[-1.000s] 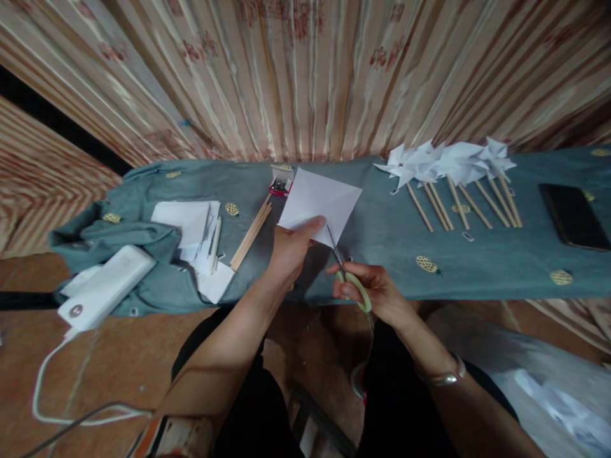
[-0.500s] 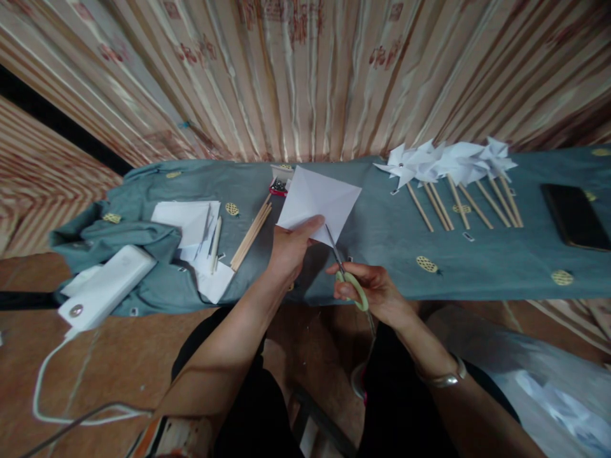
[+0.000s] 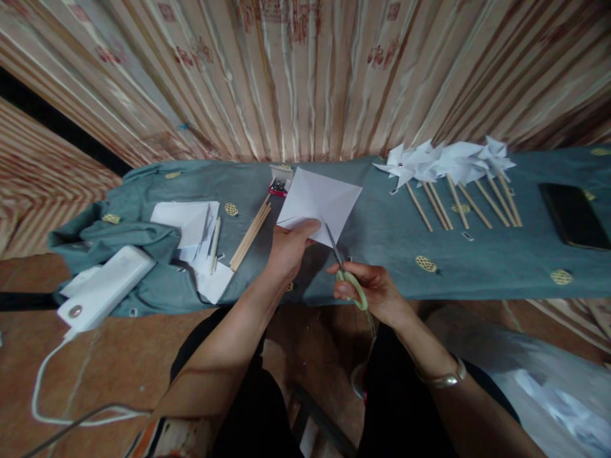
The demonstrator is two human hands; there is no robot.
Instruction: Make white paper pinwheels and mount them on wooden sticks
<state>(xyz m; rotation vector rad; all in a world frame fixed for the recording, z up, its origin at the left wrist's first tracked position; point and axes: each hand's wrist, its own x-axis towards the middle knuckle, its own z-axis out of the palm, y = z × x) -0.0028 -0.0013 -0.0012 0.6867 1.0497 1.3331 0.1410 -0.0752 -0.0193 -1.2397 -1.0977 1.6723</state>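
A square sheet of white paper (image 3: 322,197), with faint creases, is pinched in my left hand (image 3: 289,245), the thumb lying on top. My right hand (image 3: 372,289) grips a pair of scissors (image 3: 353,287) with pale green handles. Its blades are at the paper's near corner, pointing in toward the middle. A slit also shows at the paper's left corner, beside my left hand. Just behind the sheet sits a small red and white box (image 3: 279,183) of small dark metal pieces. Several wooden sticks (image 3: 251,234) lie left of my left hand.
Paper pinwheels (image 3: 449,160) on sticks lie at the right, with a black phone (image 3: 573,215) beyond. At the left are white paper squares (image 3: 184,222), a white pen (image 3: 215,245) and a white power bank (image 3: 107,289) with a cable. A patterned curtain (image 3: 305,83) hangs behind the cloth-covered table (image 3: 396,248).
Almost nothing differs. My left thumb has drawn back slightly to the left on the paper, and the scissors stay at the near corner.
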